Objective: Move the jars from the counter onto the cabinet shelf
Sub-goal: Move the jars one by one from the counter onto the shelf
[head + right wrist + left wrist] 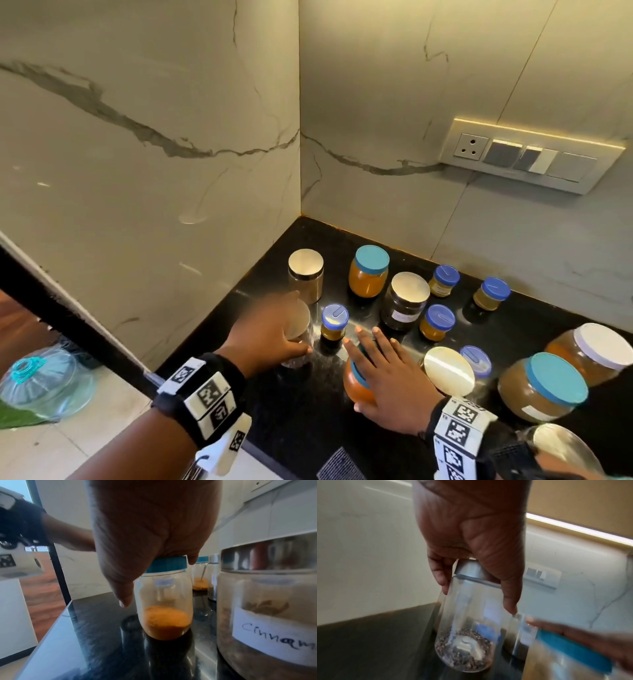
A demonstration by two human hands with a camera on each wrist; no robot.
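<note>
Several jars stand on the black counter. My left hand grips a clear steel-lidded jar from above, fingers curled round its lid and shoulder. In the left wrist view this jar is tilted and holds a little dark spice at the bottom. My right hand lies flat on the teal lid of an orange-powder jar, fingers straight. In the right wrist view the thumb hangs beside that jar, which stands on the counter. No cabinet shelf is in view.
Behind the hands stand a steel-lidded jar, a teal-lidded jar, a dark jar and small blue-lidded jars. Big jars crowd the right, one labelled cinnamon. Marble walls form a corner; the counter edge drops left.
</note>
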